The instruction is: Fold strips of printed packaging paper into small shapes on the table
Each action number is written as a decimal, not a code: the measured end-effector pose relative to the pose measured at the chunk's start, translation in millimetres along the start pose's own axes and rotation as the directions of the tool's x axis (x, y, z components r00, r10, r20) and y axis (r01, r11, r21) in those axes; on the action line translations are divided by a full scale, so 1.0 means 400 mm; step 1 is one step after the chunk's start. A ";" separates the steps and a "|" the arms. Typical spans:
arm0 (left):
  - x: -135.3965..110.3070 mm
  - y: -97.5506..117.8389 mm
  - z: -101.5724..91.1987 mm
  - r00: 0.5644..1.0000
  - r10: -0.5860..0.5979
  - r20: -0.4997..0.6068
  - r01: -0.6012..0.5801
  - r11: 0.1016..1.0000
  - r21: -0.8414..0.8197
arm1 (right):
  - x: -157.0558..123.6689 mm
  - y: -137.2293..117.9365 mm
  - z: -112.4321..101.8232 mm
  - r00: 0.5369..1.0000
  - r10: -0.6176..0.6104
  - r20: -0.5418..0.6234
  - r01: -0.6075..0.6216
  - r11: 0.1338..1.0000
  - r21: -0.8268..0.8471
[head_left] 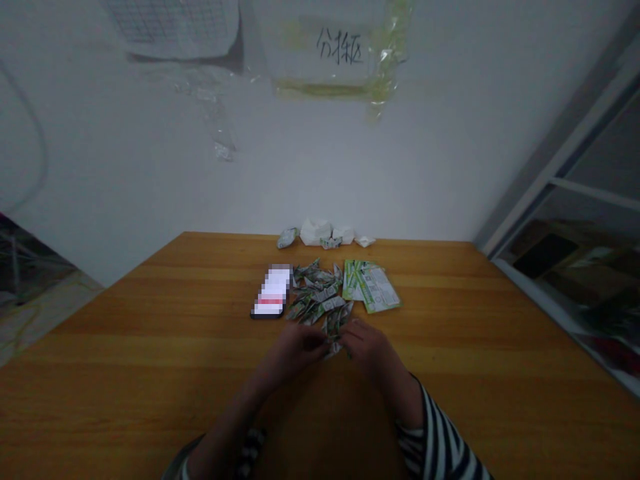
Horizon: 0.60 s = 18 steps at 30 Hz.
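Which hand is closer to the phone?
The left. The left hand is on the near side of the phone, slightly right of it and apart. The right hand is farther right, beyond the left one.

Bare counter [125, 327] runs wide left of the phone [271, 291] and right of the flat packets [375, 287], room for a hand to pass on either side. Between them the heap of folded packets [320, 294] blocks the middle; behind it, a narrow strip separates it from crumpled white pieces [315, 233].
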<state>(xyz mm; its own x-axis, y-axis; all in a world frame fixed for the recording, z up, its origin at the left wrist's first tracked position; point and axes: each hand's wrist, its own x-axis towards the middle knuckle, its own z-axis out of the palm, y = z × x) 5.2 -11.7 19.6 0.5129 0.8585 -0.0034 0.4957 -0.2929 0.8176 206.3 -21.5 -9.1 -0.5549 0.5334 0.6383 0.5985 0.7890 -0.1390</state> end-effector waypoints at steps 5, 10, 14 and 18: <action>0.002 0.020 0.014 0.998 0.040 -0.040 -0.026 0.956 0.291 | -0.003 0.004 -0.003 1.000 0.020 0.012 -0.019 0.999 -0.031; 0.001 0.016 0.017 0.992 0.103 -0.074 -0.087 0.979 0.187 | -0.001 0.001 -0.024 0.980 0.199 0.024 -0.200 0.978 0.056; -0.001 0.003 0.022 0.989 0.136 -0.061 -0.136 0.991 0.002 | 0.006 -0.010 -0.027 0.932 0.361 -0.004 -0.355 0.918 0.180; 0.000 0.009 0.038 0.991 0.055 -0.119 -0.073 0.985 -0.157 | 0.023 -0.030 -0.037 0.798 0.602 0.020 -0.554 0.721 0.417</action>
<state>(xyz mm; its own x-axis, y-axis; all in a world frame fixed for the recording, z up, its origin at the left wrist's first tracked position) 17.7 -19.0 13.9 0.4525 0.8850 0.1097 0.3410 -0.2853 0.8957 202.6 -30.5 9.6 -0.0943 0.9069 0.4106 0.4978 0.4001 -0.7695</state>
